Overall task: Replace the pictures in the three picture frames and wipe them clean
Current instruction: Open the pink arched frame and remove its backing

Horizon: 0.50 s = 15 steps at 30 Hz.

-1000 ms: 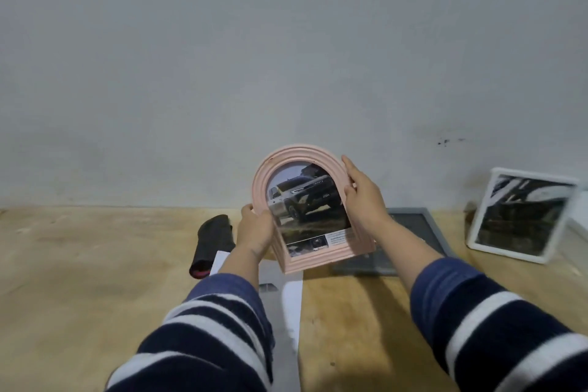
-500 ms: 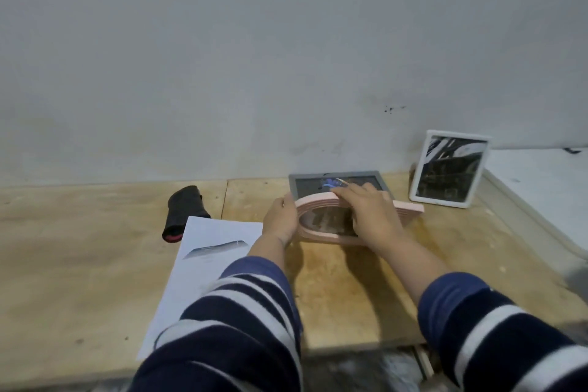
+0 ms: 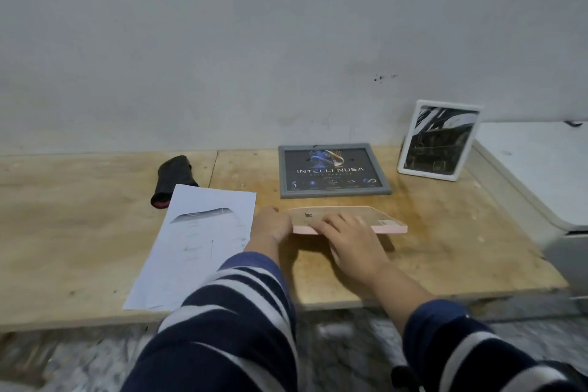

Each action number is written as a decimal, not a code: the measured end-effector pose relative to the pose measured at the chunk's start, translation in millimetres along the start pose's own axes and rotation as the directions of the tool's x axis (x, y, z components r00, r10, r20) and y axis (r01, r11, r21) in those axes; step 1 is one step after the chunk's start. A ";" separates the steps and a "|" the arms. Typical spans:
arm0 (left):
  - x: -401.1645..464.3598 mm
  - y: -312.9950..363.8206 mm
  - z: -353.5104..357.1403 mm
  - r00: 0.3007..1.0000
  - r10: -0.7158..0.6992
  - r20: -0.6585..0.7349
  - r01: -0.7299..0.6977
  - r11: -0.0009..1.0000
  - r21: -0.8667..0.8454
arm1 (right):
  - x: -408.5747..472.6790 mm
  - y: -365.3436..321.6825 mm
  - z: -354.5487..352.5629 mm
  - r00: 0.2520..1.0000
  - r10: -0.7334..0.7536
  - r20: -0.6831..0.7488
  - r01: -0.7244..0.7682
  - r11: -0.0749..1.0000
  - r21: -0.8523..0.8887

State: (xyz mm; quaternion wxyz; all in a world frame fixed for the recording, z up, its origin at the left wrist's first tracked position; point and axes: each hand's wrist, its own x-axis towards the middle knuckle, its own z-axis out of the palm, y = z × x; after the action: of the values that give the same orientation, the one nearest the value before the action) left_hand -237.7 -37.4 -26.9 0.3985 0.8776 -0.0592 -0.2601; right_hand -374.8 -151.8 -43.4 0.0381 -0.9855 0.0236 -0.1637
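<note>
Pink frame [image 3: 346,220] face-down on table [image 3: 445,251] before grey frame [image 3: 332,170], left hand [image 3: 272,224] gripping its left end, right hand [image 3: 350,232] flat-fingered on backing; best to steady frame, then release backing tabs gently.

Plywood table [image 3: 79,232] against a grey wall [image 3: 222,41]; white appliance [image 3: 541,169] at its right edge.
</note>
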 end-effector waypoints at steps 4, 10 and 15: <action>-9.6 -12.0 13.9 0.999 -0.038 -0.019 0.038 0.999 -0.008 | -20.6 -0.2 10.4 0.990 -0.045 0.137 0.038 0.998 0.057; -13.8 -29.2 30.8 0.996 -0.081 -0.036 0.082 0.997 0.013 | -35.9 -1.0 32.0 0.947 -0.083 0.310 0.060 0.995 0.083; -17.9 -37.4 39.6 0.997 -0.070 -0.023 0.072 0.994 0.083 | -45.8 -0.5 49.5 0.924 -0.069 0.375 0.051 0.997 0.060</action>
State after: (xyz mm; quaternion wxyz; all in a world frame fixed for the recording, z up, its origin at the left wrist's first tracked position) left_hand -276.8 -33.0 -68.6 0.3523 0.8976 -0.0350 -0.2626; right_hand -402.0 -145.2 -104.7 0.0610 -0.9976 -0.0182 0.0269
